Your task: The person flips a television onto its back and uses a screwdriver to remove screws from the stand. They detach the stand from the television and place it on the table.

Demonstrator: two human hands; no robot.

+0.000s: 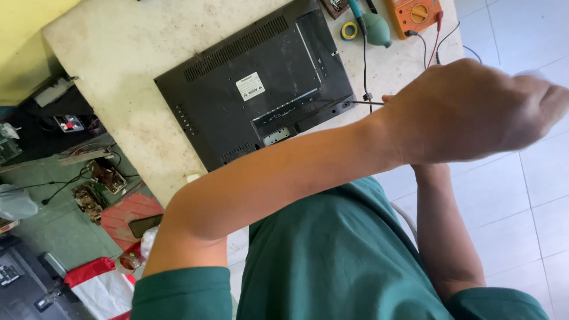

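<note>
On the pale, stained bench (118,53) a black flat-panel monitor (255,89) lies face down, its vented back cover up and turned at an angle to the bench edge, with a white sticker near the middle of the back and a recessed row of sockets along its lower side. The person in a green shirt leans over it, both forearms crossing the view. The left hand (474,112) is the big shape in the foreground, closed into a fist at the right of the monitor; its grip is shut tight, and a thin metal screwdriver shaft (367,102) sticks out from beneath it, the tip reaching the monitor's lower right corner near the sockets. The right hand is hidden behind the left forearm, only its forearm showing below, so whether its grip is open or closed cannot be told. Behind the monitor, at the bench's far edge, sits an orange multimeter (415,13) with red and black leads trailing down. Just left of it lies a teal rubber air blower (377,28), and beside that a small roll of yellow tape (349,30).
</note>
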